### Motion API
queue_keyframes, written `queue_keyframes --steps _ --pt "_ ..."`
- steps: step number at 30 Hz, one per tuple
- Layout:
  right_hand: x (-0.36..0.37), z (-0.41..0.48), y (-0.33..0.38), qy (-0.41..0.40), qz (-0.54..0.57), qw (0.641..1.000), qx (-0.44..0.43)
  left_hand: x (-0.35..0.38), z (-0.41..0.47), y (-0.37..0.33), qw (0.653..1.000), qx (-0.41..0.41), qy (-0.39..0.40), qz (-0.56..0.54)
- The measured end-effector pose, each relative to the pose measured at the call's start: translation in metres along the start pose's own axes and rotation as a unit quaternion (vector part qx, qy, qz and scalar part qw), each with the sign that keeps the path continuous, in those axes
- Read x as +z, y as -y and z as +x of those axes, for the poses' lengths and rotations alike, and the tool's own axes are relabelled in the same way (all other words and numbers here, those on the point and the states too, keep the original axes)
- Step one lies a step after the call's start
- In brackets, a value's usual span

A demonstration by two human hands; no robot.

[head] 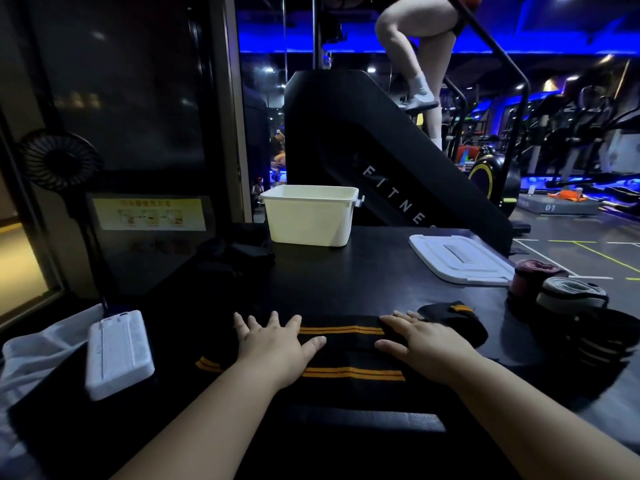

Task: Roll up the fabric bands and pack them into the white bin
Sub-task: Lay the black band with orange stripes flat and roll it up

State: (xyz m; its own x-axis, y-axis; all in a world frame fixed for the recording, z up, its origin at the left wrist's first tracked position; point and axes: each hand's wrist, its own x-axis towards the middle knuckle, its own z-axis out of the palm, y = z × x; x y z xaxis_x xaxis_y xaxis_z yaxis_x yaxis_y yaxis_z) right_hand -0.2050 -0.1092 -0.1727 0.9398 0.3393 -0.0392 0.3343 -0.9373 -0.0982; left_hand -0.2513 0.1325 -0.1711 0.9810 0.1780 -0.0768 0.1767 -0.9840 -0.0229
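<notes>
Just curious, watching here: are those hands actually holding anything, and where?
Nothing is gripped. The left hand and right hand lie flat, pressing on the black orange-striped band.

On the dark desk [363,271] a white ribbed block [119,353] lies at eight o'clock, just beside a pale cloth [41,348], and a white lid [460,258] sits flat at three o'clock. A small black fan [59,161] stands at ten o'clock near a yellow notice [149,214] (its print too small to read). Behind the desk at twelve o'clock rises a black stair machine [363,150], a person's legs [412,46] on its steps; a yellow-rimmed wheel [485,178] shows at two o'clock.
</notes>
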Motion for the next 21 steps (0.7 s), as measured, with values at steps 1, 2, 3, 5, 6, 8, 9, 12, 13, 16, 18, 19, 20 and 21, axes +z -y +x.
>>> queue_keyframes --steps 1,2,3,5,6,8,9,12,13,16,18,19,20,21 --pt "0.001 0.000 0.000 -0.001 -0.001 1.000 0.000 0.000 0.000 0.000 1.000 -0.004 -0.001 0.005" --pt "0.001 0.001 0.000 -0.002 -0.002 1.000 0.000 0.000 0.001 0.000 1.000 -0.008 -0.001 0.010" --pt "0.001 0.001 -0.001 -0.002 -0.002 1.000 0.001 0.001 0.001 0.001 1.000 -0.012 0.000 0.014" --pt "0.002 0.001 -0.001 -0.001 -0.002 1.000 0.001 0.002 0.002 0.004 1.000 -0.018 0.005 0.012" --pt "0.002 0.001 -0.001 -0.001 -0.002 1.000 0.000 0.002 0.003 0.005 1.000 -0.020 0.006 0.009" --pt "0.001 0.001 -0.001 -0.004 -0.004 1.000 0.001 0.003 0.005 0.005 1.000 -0.010 -0.006 0.004" --pt "0.001 0.002 -0.001 -0.005 -0.006 1.000 0.001 0.004 0.007 0.005 1.000 0.009 -0.017 -0.003" --pt "0.001 0.002 -0.001 -0.009 -0.009 1.000 -0.002 0.005 0.012 0.003 0.994 0.084 -0.005 -0.076" --pt "0.001 0.002 -0.001 -0.010 -0.007 1.000 -0.003 0.006 0.013 0.004 0.991 0.093 0.006 -0.098" --pt "0.002 0.001 -0.001 -0.010 -0.001 1.000 -0.003 0.009 0.015 0.008 0.991 0.083 0.019 -0.102" --pt "0.000 0.001 0.001 -0.003 -0.001 1.000 -0.006 0.009 0.013 0.010 0.992 0.076 0.027 -0.100" --pt "-0.003 -0.001 0.002 0.002 -0.001 1.000 -0.008 0.008 0.013 0.010 0.992 0.076 0.030 -0.101" --pt "-0.006 -0.003 0.002 0.005 -0.005 1.000 -0.012 0.008 0.013 0.010 0.991 0.076 0.031 -0.102" --pt "-0.011 -0.005 0.003 0.000 -0.012 1.000 -0.018 0.007 0.013 0.010 0.991 0.075 0.032 -0.103"
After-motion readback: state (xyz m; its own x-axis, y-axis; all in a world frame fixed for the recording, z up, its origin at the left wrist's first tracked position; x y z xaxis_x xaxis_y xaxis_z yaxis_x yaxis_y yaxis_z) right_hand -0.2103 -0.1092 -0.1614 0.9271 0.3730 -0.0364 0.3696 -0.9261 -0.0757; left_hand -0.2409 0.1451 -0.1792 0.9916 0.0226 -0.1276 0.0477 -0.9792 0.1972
